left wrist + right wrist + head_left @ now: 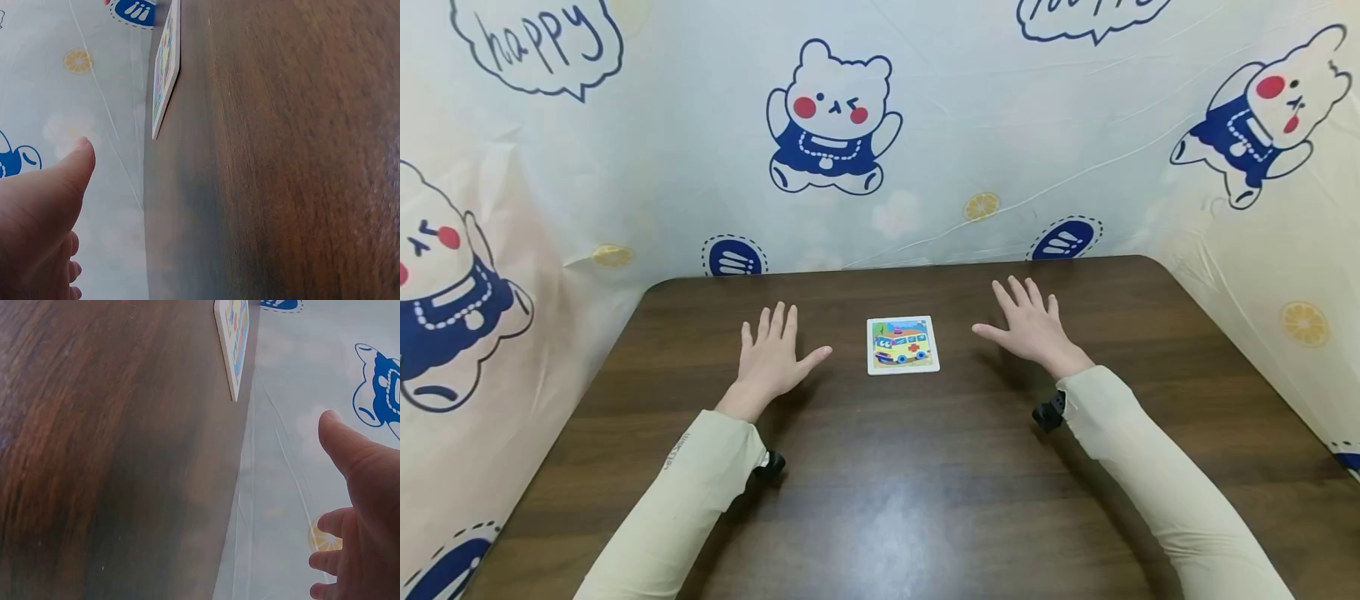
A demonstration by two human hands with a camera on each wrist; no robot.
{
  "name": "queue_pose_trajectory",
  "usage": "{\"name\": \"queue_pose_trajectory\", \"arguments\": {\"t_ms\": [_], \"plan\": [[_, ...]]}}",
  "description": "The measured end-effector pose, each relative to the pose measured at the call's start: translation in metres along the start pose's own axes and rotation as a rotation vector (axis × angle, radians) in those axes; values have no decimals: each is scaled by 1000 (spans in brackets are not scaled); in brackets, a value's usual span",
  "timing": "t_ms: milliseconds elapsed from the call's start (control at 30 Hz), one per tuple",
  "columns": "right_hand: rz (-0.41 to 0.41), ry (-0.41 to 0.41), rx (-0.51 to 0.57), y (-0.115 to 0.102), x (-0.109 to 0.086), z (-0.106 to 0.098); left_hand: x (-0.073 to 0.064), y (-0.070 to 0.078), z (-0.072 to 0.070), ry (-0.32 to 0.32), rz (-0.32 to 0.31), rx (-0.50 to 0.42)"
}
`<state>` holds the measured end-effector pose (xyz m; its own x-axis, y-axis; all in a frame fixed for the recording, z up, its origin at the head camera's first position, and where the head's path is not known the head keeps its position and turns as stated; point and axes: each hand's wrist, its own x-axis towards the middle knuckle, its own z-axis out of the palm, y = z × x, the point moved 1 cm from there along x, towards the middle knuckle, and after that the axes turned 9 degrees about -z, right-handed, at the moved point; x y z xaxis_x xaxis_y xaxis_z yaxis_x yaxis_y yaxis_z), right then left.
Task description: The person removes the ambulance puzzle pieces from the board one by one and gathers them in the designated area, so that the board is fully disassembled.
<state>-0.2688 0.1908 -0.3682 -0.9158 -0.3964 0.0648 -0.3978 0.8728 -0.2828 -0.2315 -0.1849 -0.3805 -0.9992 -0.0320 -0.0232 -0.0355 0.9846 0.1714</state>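
Observation:
A small square picture puzzle or tile (903,345) with a white border lies flat on the brown table, showing a yellow ambulance with a red cross. To its left, my left hand (770,357) is held palm down with fingers spread and nothing in it. On the other side my right hand (1028,323) is likewise spread, apart from the tile and holding nothing. Both wrist views show the tile edge-on: the left wrist view has its thin pale side (167,69), and the right wrist view has its white edge (232,353). Each hand appears to hover above the table, casting a shadow.
The dark wood-grain table (880,467) has rounded far corners. Behind and beside it hangs a pale cloth (940,108) printed with cartoon bears, orange slices and lettering. A black wrist device (1049,412) sits at the right cuff, another (769,467) at the left.

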Motion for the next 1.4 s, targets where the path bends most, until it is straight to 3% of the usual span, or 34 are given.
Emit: {"name": "queue_pose_trajectory", "arguments": {"t_ms": [867,1400], "plan": [[-117,-17,55,-17,17,4,7,17,2,26,92,-19],[-167,-68,118,-28,32,15,14,30,12,-5,222,-60]]}}
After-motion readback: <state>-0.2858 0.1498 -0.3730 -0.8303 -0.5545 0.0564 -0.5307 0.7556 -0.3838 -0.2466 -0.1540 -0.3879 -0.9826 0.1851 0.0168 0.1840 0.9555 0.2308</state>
